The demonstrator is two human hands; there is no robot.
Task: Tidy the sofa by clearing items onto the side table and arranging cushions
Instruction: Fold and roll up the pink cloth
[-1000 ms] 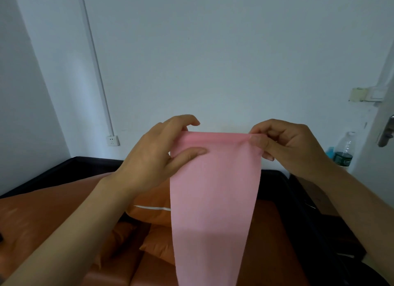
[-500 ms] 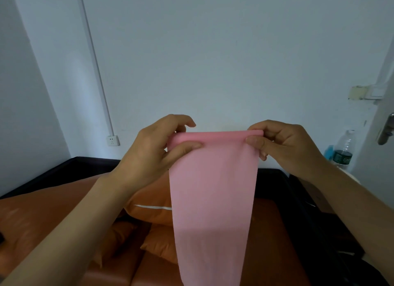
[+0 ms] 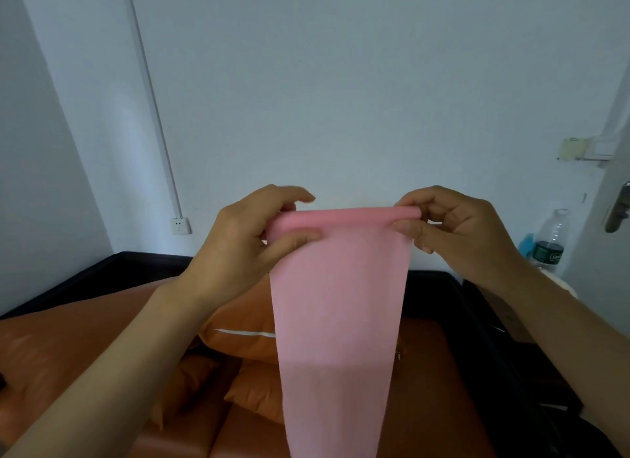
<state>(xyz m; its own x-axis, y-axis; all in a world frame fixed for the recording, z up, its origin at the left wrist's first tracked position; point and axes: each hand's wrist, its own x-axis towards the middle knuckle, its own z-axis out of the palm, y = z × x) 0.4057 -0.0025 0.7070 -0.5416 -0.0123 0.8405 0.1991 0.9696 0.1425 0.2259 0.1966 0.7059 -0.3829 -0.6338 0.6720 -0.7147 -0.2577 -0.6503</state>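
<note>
A plain room in a home: an orange sofa [image 3: 426,372] with matching cushions [image 3: 238,324] stands against a bare white wall [image 3: 341,82], with a wall socket [image 3: 180,226] and a door handle [image 3: 617,210] at the right edge.

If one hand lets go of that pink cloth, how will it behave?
Probably floppy: the pink cloth hangs straight down from where the left hand and right hand pinch its folded top edge. It looks thin and light, so the freed corner would likely droop at once.

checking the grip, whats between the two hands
In the head view, the pink cloth's folded top edge spans from left hand to right hand.
</note>
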